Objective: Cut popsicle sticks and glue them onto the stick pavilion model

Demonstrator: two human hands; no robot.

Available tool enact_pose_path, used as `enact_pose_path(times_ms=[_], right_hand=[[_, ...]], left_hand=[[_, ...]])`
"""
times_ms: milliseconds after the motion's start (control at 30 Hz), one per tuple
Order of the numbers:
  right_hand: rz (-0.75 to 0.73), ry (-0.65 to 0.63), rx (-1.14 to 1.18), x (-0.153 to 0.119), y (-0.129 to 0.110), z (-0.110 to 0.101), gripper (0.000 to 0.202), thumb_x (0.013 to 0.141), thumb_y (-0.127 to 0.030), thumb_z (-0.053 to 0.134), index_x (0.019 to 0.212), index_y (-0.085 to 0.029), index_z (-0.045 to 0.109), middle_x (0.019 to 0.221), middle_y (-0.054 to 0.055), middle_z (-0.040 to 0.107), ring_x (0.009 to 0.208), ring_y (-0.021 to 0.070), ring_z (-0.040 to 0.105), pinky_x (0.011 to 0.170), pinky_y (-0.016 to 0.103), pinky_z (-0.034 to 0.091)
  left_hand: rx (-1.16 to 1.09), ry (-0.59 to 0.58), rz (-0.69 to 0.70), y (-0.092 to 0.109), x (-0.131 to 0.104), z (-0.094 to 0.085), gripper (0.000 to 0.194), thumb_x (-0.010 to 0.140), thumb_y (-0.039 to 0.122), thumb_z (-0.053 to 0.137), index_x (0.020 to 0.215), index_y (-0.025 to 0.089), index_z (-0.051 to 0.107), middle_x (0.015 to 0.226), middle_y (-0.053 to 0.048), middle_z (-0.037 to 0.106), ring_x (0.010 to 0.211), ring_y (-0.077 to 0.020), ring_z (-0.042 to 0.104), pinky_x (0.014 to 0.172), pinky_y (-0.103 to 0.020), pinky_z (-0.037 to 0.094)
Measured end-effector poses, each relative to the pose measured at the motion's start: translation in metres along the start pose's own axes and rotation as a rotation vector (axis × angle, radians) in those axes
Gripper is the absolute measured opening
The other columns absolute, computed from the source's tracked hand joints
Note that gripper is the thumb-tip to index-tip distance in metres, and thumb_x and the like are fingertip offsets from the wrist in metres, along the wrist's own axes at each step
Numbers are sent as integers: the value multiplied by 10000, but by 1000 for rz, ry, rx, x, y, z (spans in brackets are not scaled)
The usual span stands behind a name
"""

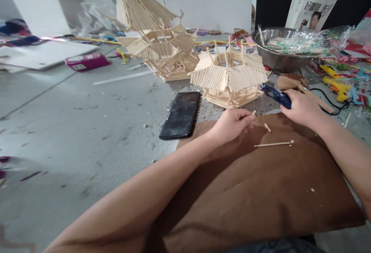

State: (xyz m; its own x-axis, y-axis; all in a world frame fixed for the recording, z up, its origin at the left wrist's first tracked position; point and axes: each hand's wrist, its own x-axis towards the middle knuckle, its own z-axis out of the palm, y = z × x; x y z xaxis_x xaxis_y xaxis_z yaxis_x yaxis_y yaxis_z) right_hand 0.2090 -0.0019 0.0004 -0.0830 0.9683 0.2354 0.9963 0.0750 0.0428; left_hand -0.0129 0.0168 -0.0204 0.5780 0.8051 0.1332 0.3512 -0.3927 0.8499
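My left hand [233,124] is closed in a pinch, with the pale end of a short wooden stick [253,113] poking out past the fingertips. To its right, my right hand [304,108] is wrapped around a dark blue hand tool [275,94]; its far end points left, and its exact kind is unclear. Below both hands, a cut piece of stick [268,128] and a longer thin stick [272,144] lie on a brown sheet [290,191]. Just beyond the hands stands a small pavilion-like model [228,77] made of wooden sticks, with several upright posts on top.
A taller tiered stick model [162,44] stands behind on the left. A black phone [181,114] lies beside the brown sheet. At the back right are a metal bowl [285,61] of wrapped sticks and a yellow glue gun [337,87]. A purple packet [87,61] rests further left.
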Motion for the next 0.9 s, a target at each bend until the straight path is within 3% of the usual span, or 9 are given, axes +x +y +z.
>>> enact_pose_path(times_ms=[300, 600, 800, 900], right_hand=[[-62, -107, -52, 7, 9, 23, 466, 781, -501, 455, 1002, -98, 527, 919, 179, 614, 862, 279, 570, 681, 350, 397], [-91, -104, -84, 8, 11, 34, 538, 759, -570, 451, 1008, -100, 531, 922, 168, 615, 843, 281, 571, 678, 349, 403], [-95, -96, -67, 8, 13, 37, 538, 767, -562, 446, 1025, -96, 527, 948, 177, 608, 883, 287, 564, 725, 365, 400], [-91, -86, -78, 9, 13, 38, 536, 766, -561, 448, 1019, -95, 528, 948, 176, 608, 875, 287, 565, 721, 364, 401]], left_hand=[[362, 45, 53, 1, -2, 4, 214, 774, 305, 550, 743, 150, 695, 690, -32, 678, 613, -123, 589, 547, -211, 413], [663, -33, 414, -11, 0, 19, 264, 829, 169, 429, 913, 191, 678, 795, -44, 657, 741, -136, 613, 648, -231, 468], [674, -30, 368, -13, 1, 23, 340, 820, 142, 418, 1118, 167, 580, 896, -57, 662, 802, -148, 614, 724, -266, 486], [627, -31, 349, -15, -2, 19, 367, 818, 110, 373, 1117, 159, 579, 934, -69, 641, 824, -140, 604, 741, -260, 485]])
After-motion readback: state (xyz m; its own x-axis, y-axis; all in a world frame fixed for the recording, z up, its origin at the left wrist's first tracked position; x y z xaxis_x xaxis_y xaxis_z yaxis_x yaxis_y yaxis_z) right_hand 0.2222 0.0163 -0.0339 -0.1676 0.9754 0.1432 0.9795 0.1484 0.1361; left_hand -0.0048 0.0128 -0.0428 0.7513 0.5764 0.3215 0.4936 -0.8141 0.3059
